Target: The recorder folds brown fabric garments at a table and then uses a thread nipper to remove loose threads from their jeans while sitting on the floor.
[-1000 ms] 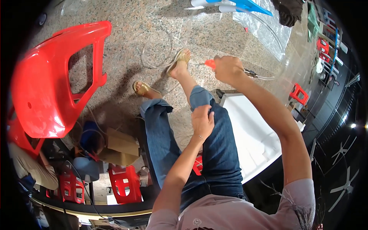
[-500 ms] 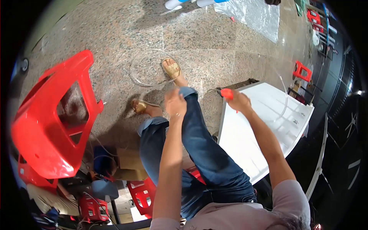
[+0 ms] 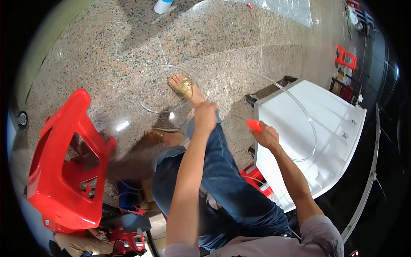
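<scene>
My left hand (image 3: 205, 115) is in front of my rolled jeans cuff, its fingers curled in; what they hold, if anything, is hidden. To its right, my right hand (image 3: 267, 136) is closed around an orange-red handled tool (image 3: 254, 125), whose working end I cannot make out. Clear flexible tubing (image 3: 309, 118) lies in a loop around my sandalled foot on the floor. A further stretch of it arches over to a white panel-like surface (image 3: 329, 115) on the right, beyond my right hand.
A large red plastic stool (image 3: 64, 188) stands tilted in view at left, with a caster wheel (image 3: 22, 120) behind it. Clear plastic sheeting (image 3: 295, 10) lies on the speckled floor at the top. A small red stool (image 3: 346, 57) is at far right. Another person's trousered leg (image 3: 81, 245) shows at lower left.
My view has shifted. The tubing now bows wider over the white panel. My left hand is slightly further right; the orange-red tool stays in my right hand, its dark end no longer visible.
</scene>
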Demonstrator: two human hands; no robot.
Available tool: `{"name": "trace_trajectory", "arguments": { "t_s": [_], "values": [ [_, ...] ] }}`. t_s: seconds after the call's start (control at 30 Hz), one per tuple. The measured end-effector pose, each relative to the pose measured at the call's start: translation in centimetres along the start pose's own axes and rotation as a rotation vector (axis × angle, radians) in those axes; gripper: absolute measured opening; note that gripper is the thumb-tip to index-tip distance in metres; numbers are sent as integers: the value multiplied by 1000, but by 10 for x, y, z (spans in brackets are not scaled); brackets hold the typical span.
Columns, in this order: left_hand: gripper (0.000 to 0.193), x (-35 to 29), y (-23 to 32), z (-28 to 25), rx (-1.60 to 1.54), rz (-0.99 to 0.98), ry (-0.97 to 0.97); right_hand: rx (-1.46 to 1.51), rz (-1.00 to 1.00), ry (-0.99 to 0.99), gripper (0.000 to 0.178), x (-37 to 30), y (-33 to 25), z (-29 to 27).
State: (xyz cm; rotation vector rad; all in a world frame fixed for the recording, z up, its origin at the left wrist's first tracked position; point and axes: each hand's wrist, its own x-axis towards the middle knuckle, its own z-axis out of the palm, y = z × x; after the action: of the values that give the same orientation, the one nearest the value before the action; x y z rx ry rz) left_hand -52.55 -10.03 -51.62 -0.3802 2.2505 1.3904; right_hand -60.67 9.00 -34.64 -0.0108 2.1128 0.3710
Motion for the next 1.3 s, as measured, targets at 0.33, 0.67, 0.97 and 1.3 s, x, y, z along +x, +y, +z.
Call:
{"name": "trace_trajectory", "arguments": {
  "t_s": [0.33,0.67,0.97,1.3],
  "values": [
    [18,-167,62,-78,-21,346,87,-29,-292,-5,33,-97,14,-77],
    [30,-179,79,-75,64,225,19,-21,-204,-56,35,-107,-8,-102],
    [28,-144,99,-69,122,-48,-170,-71,-273,-159,38,-75,-15,-113],
    [26,-132,33,-92,-843,-370,316,-180,-164,-202,44,-70,46,-58]
  ]
}}
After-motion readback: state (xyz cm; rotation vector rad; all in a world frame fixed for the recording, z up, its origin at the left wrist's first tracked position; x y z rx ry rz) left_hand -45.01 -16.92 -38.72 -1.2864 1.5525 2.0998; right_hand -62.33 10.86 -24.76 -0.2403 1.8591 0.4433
